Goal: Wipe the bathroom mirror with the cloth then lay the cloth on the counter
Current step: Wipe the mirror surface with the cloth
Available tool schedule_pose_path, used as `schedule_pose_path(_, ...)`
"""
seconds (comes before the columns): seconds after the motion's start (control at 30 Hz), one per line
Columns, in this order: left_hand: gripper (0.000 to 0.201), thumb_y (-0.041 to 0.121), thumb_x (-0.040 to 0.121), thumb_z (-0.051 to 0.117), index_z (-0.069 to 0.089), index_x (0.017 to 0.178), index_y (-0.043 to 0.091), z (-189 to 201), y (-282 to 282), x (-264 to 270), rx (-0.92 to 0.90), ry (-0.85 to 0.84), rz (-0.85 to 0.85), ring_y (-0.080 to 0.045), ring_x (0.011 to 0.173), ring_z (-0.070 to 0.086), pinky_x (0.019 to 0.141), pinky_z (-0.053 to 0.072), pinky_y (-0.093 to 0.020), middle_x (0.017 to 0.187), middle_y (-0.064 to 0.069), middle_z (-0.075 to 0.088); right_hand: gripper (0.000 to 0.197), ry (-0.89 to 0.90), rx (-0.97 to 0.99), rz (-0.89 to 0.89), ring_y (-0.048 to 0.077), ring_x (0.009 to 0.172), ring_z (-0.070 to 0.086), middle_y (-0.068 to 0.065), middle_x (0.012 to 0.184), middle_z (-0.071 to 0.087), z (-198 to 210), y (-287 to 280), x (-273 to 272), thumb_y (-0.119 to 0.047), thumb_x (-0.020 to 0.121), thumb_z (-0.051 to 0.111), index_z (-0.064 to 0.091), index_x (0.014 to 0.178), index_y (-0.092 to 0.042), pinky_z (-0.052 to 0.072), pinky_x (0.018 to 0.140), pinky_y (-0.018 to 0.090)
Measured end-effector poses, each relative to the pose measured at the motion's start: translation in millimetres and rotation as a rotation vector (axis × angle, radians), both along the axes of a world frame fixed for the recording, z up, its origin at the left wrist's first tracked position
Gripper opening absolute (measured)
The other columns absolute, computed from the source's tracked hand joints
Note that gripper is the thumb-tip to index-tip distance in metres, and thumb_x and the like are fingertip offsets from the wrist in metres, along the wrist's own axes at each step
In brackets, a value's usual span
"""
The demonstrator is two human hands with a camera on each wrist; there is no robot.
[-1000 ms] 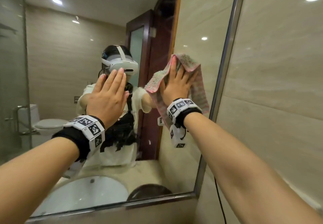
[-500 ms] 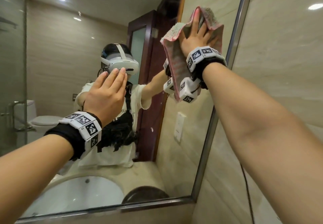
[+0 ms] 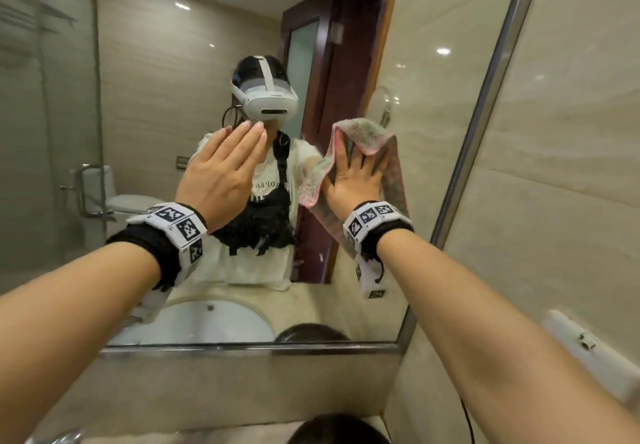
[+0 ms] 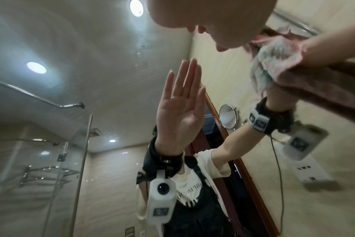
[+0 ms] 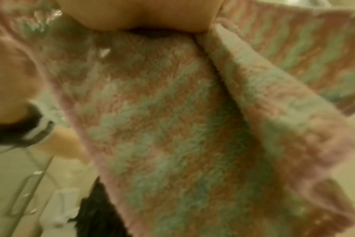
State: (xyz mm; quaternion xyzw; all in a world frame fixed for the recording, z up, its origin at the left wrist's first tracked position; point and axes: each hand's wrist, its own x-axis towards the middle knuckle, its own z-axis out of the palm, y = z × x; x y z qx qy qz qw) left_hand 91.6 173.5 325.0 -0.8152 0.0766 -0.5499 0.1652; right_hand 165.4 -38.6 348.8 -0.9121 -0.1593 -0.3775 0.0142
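Observation:
The mirror (image 3: 149,104) fills the wall ahead. A fluffy pink and green cloth (image 3: 369,134) lies flat on the glass near the mirror's right side, at mid-height. My right hand (image 3: 356,177) presses it there with spread, straight fingers, and the cloth's top edge folds over my fingertips. In the right wrist view the blurred cloth (image 5: 172,128) fills the picture below my palm (image 5: 142,14). My left hand (image 3: 221,173) is held flat, fingers straight and together, in front of the glass to the left, holding nothing. I cannot tell whether it touches the glass. The beige counter (image 3: 173,433) shows at the bottom.
A metal frame (image 3: 485,114) ends the mirror on the right, with a tiled wall (image 3: 561,184) and a wall socket (image 3: 595,350) beyond. A white basin (image 3: 207,322) shows in the reflection. A dark round object (image 3: 339,429) stands on the counter.
My right hand went up to the mirror's top right with the cloth, then came back down and left to mid-height. My left hand has hardly moved.

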Motion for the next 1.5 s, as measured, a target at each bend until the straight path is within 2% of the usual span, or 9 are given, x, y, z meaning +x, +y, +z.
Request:
schedule_pose_path(0.2,0.049,0.013,0.089,0.042,0.045,0.136,0.002,-68.2,21.3,-37.5,-0.023,0.110,0.013,-0.030,0.128,0.049,0.109,0.026,-0.044,0.141,-0.015,0.047,0.070,0.126,-0.238,0.092,0.035,0.143,-0.003,0.009,0.158,0.015,-99.6,31.7,-17.8,-0.052,0.091,0.034,-0.001,0.146,-0.026,-0.024,0.106,0.059)
schedule_pose_path(0.4,0.050,0.020,0.088,0.043,0.048,0.135,0.003,-142.4,49.1,-71.9,-0.070,0.274,0.117,-0.028,0.127,0.050,0.108,0.027,-0.044,0.140,-0.014,0.049,0.063,0.292,-0.558,0.114,0.034,0.143,-0.019,-0.001,0.159,-0.011,-175.4,48.3,-25.1,-0.050,0.091,0.006,-0.016,0.146,-0.028,-0.048,0.083,0.051)
schedule_pose_path(0.63,0.054,0.025,0.085,0.038,0.049,0.134,0.003,-203.3,71.4,-98.3,-0.204,0.380,0.228,-0.028,0.119,0.057,0.104,0.031,-0.041,0.140,-0.013,0.050,0.065,0.365,-0.678,0.239,0.034,0.108,-0.048,0.000,0.159,-0.011,-221.8,70.4,-35.0,-0.043,0.100,0.029,-0.010,0.149,-0.026,-0.053,0.068,0.041)
schedule_pose_path(0.83,0.053,0.025,0.086,0.038,0.050,0.133,0.003,-229.2,90.4,-110.7,-0.237,0.373,0.279,-0.027,0.117,0.058,0.102,0.031,-0.041,0.138,-0.012,0.052,0.076,0.205,-0.803,0.246,0.049,0.138,-0.018,-0.001,0.140,0.051,-248.3,88.6,-26.9,-0.066,0.063,0.067,0.055,0.130,-0.032,-0.025,0.106,0.059)
schedule_pose_path(0.97,0.051,0.027,0.089,0.037,0.051,0.132,0.004,-237.1,105.9,-110.0,-0.303,0.389,0.328,-0.026,0.118,0.057,0.104,0.028,-0.041,0.140,-0.011,0.050,0.067,0.272,-0.921,0.297,0.050,0.137,-0.021,0.001,0.159,-0.009,-269.7,102.8,-17.6,-0.057,0.088,0.025,0.015,0.150,-0.032,-0.034,0.091,0.065)
schedule_pose_path(1.03,0.049,0.029,0.088,0.037,0.054,0.127,0.005,-241.2,114.5,-108.8,-0.367,0.386,0.336,-0.027,0.116,0.057,0.104,0.030,-0.042,0.138,-0.012,0.052,0.075,0.309,-0.817,0.275,0.054,0.137,-0.014,0.006,0.159,-0.005,-275.0,111.4,-18.2,-0.058,0.083,0.021,0.002,0.150,-0.030,-0.035,0.093,0.063)
schedule_pose_path(1.13,0.041,0.028,0.084,0.038,0.055,0.115,0.006,-248.3,129.0,-107.9,-0.439,0.348,0.323,-0.029,0.109,0.060,0.100,0.033,-0.043,0.129,-0.014,0.058,0.073,0.317,-0.711,0.339,0.056,0.133,0.020,0.011,0.150,0.032,-276.8,126.3,-25.3,-0.055,0.082,0.040,0.023,0.146,-0.025,-0.034,0.100,0.057)
schedule_pose_path(1.27,0.032,0.026,0.082,0.042,0.054,0.105,0.008,-256.2,164.2,-107.9,-0.443,0.293,0.287,-0.028,0.101,0.062,0.095,0.031,-0.039,0.121,-0.012,0.060,0.073,0.245,-0.632,0.391,0.051,0.127,0.030,0.009,0.139,0.031,-278.3,165.2,-30.6,-0.053,0.077,0.026,0.035,0.143,-0.023,-0.026,0.107,0.057)
schedule_pose_path(1.5,0.023,0.022,0.080,0.047,0.050,0.100,0.010,-258.1,245.6,-122.8,-0.426,0.231,0.216,-0.028,0.090,0.062,0.088,0.034,-0.035,0.108,-0.011,0.062,0.082,0.267,-0.734,0.427,0.047,0.139,-0.015,0.007,0.160,-0.002,-277.2,266.6,-59.0,-0.059,0.076,0.017,0.005,0.151,-0.027,-0.043,0.088,0.057)
